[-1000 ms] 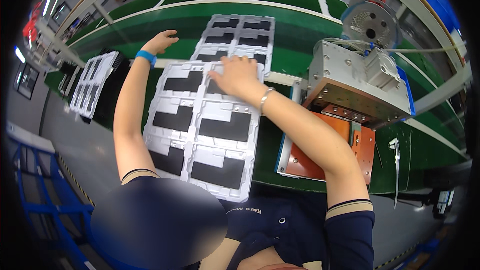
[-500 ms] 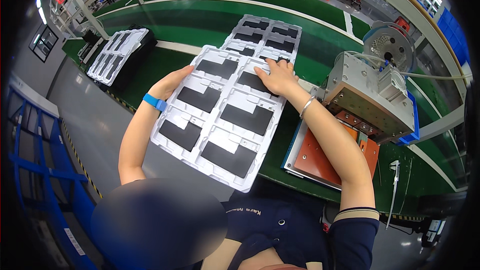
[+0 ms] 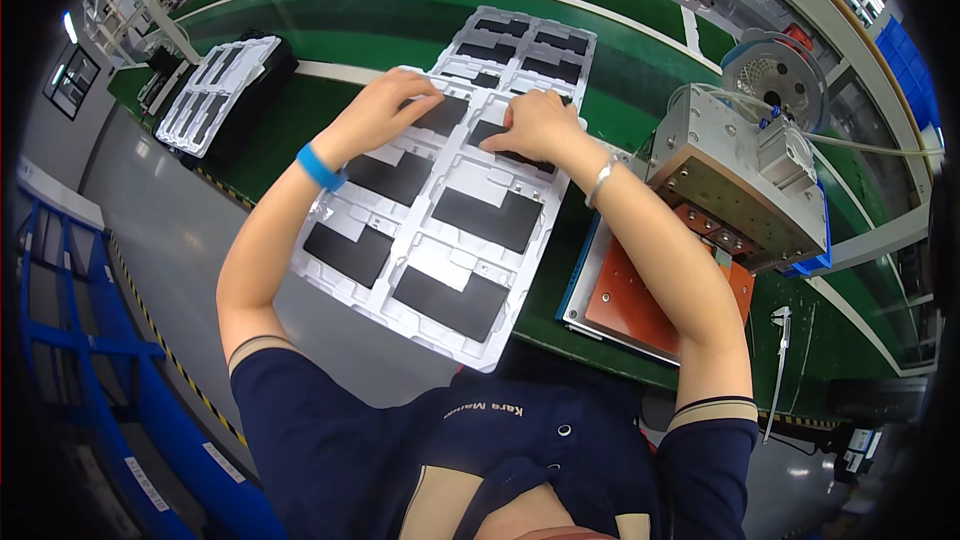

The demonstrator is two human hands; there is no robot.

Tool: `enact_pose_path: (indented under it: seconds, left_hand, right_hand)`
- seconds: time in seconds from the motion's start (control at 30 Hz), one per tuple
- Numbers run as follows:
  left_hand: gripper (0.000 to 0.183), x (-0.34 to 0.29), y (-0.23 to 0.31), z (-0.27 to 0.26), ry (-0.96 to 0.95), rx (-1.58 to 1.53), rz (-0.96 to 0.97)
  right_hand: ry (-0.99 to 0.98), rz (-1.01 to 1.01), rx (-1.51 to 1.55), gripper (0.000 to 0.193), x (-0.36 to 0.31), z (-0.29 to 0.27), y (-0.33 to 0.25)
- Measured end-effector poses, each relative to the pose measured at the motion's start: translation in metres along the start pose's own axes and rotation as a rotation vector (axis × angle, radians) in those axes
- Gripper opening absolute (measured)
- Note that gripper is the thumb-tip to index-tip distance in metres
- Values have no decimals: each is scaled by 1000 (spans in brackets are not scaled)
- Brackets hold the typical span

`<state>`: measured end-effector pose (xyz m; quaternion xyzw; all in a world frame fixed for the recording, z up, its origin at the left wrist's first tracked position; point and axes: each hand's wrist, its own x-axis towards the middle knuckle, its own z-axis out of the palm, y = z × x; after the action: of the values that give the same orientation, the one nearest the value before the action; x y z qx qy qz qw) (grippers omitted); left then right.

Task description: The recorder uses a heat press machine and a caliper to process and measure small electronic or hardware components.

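Observation:
A white moulded tray (image 3: 420, 230) with L-shaped black sheets in its pockets lies in front of me, its near end jutting past the bench edge. My left hand (image 3: 378, 115) is over its far left pocket, thumb and fingertips drawn together beside a black sheet (image 3: 440, 118); whether they pinch anything is hidden. My right hand (image 3: 540, 128) is above the far right pocket, with thumb and index finger apart over another black sheet (image 3: 487, 135). The nearer pockets hold more sheets, such as one black sheet (image 3: 450, 302) at the near right.
A similar filled tray (image 3: 590, 45) lies beyond on the green bench (image 3: 330, 25). More trays (image 3: 215, 90) are stacked at the left. At right stand a metal press-like machine (image 3: 740, 175) with an orange plate (image 3: 630, 300), a reel (image 3: 775, 80) and a caliper (image 3: 780, 370).
My left hand has let go of the tray's left edge and moved inward over the far left pocket. My right hand's spread fingers have drawn in and curled.

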<state>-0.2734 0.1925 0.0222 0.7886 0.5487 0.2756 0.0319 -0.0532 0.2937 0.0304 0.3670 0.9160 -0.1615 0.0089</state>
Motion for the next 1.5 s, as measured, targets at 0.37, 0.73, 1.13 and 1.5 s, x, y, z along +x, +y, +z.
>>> enact_pose_path:
  seconds: [0.37, 0.73, 1.13, 1.5]
  left_hand:
    - [30, 31, -11, 35, 127, 396, -65]
    - [33, 30, -18, 38, 221, 377, -40]
    - [48, 29, 38, 42, 258, 273, -214]
    - [12, 41, 133, 57, 164, 244, 65]
  right_hand:
    - [-53, 82, -161, 54, 12, -8, -18]
    - [503, -208, -212, 36, -28, -34, -25]
    - [-61, -241, 310, 27, -208, -57, 82]
    - [837, -62, 153, 16, -268, -4, 130]
